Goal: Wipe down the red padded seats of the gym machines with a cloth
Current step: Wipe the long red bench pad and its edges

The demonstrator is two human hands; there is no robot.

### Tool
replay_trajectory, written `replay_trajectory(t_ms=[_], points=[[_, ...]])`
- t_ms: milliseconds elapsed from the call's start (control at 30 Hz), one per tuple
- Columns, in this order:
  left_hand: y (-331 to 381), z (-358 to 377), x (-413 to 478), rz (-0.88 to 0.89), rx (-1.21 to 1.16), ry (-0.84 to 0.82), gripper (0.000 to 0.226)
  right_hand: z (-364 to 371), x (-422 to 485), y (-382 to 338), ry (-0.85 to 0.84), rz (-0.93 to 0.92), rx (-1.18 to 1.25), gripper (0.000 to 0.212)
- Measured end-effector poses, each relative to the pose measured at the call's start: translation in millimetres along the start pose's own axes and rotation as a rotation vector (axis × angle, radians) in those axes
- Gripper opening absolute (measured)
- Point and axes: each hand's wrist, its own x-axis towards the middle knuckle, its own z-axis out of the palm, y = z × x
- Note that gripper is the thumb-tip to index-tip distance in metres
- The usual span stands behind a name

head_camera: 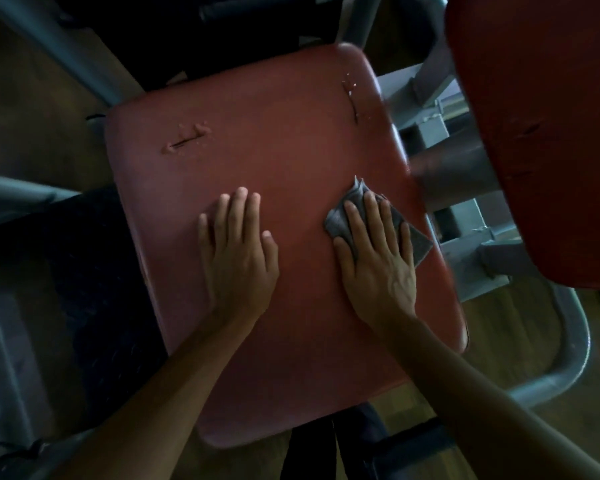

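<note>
Looking down on a worn red seat [284, 161], showing two tears [187, 140] near its far edge. Pressing a crumpled grey cloth [338, 223] against the seat's right side under the right hand [378, 261], fingers [373, 216] straight and spread. Resting the left hand [239, 254] palm-down on the seat near it, fingers extended, holding nothing. Reaching both forearms [174, 386] in from below.
</note>
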Motion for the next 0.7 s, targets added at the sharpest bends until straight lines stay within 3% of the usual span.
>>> replay_trajectory(t_ms=[233, 500, 700], points=[[41, 22, 64, 0.138, 0.013, -0.036, 0.056, -12, 46, 9, 0.0, 0.135, 0.061, 0.058], [46, 28, 107, 0.194, 0.013, -0.012, 0.058, -14, 96, 13, 0.091, 0.075, 0.077, 0.055], [45, 32, 138, 0.142, 0.052, 0.008, 0.059, -24, 138, -1, 0.041, 0.051, 0.168, 0.052]])
